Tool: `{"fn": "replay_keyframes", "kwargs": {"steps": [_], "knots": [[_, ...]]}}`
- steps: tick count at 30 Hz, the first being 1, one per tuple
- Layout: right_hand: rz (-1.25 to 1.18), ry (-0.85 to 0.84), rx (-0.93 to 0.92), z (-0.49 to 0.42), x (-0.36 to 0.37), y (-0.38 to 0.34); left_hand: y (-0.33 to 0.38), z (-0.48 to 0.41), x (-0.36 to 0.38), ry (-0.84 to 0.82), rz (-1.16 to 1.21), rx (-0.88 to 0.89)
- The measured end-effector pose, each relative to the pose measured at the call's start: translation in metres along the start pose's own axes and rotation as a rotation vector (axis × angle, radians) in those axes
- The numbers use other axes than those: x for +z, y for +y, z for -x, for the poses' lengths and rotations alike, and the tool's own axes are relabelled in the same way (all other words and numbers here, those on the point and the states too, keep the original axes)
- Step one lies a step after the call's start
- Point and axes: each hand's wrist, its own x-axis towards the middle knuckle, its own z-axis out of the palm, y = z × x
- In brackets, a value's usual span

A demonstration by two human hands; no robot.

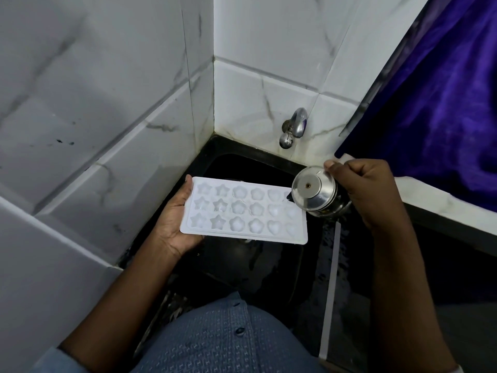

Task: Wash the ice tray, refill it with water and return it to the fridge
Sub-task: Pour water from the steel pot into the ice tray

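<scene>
White plastic ice tray (242, 211), its wells moulded as stars, flowers and hearts, is held level above the black sink (242, 165). The left hand (174, 224) lies palm up beneath the tray's left end, thumb curled over the rim. The right hand (368, 189) grips a steel vessel (314, 191), fingers wrapped round it. The vessel is tipped on its side at the tray's far right corner. A steel tap (294, 127) juts from the tiled wall behind.
</scene>
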Motion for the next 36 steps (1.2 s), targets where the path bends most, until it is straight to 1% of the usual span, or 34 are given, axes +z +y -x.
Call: {"fn": "replay_keyframes", "kwargs": {"steps": [8, 19, 22, 27, 29, 31, 36], "knots": [[0.095, -0.019, -0.019, 0.001, 0.001, -0.001, 0.001, 0.005, 0.000, 0.015, 0.005, -0.001], [0.079, -0.005, -0.037, 0.004, 0.004, -0.002, 0.000, 0.009, 0.000, 0.028, -0.003, -0.009], [-0.002, 0.022, 0.003, 0.003, 0.003, 0.003, 0.000, 0.009, -0.002, 0.030, -0.016, -0.006], [-0.318, 0.157, 0.175, 0.001, 0.001, 0.008, 0.001, 0.010, -0.003, 0.034, -0.020, 0.009], [-0.359, 0.177, 0.198, 0.001, -0.001, 0.009, 0.002, 0.010, -0.004, 0.028, -0.013, 0.005], [-0.329, 0.185, 0.158, 0.001, -0.005, 0.012, 0.004, 0.008, -0.007, 0.028, -0.003, 0.001], [-0.110, 0.118, 0.059, 0.005, -0.013, 0.016, 0.010, 0.005, -0.013, 0.013, 0.029, -0.005]]}}
